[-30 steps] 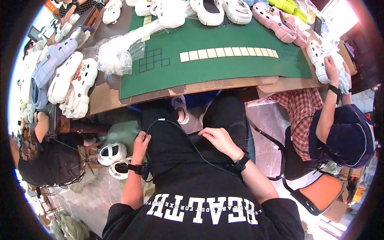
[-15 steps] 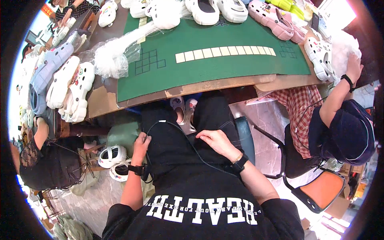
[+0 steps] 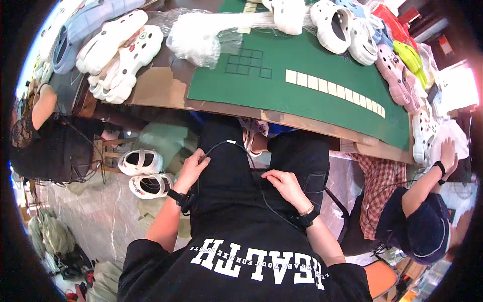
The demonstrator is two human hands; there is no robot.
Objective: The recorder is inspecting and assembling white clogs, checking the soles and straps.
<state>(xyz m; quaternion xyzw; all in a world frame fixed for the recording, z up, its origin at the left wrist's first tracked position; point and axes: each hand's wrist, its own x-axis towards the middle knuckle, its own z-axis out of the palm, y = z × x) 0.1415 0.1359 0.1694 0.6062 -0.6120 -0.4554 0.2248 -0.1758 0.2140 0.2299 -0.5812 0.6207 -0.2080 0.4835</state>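
Two hands: both low on the lap, below the table edge.
Cable: thin black cable (image 3: 236, 151) looping across the black trousers (image 3: 221, 171), from thigh down toward the wrist.
Left hand (image 3: 192, 168): fingers curled, pinching the cable at the left thigh; watch strap on the wrist.
Right hand (image 3: 284, 183): flat, fingers narrow together, resting on the right thigh, touching the cable.
Change: view tilted since a second ago; hands barely moved.
Edges: green mat (image 3: 302, 75) on the table (image 3: 161, 88) above the knees; white clogs (image 3: 143, 171) on the floor at left; seated person's arm (image 3: 427, 186) at right.
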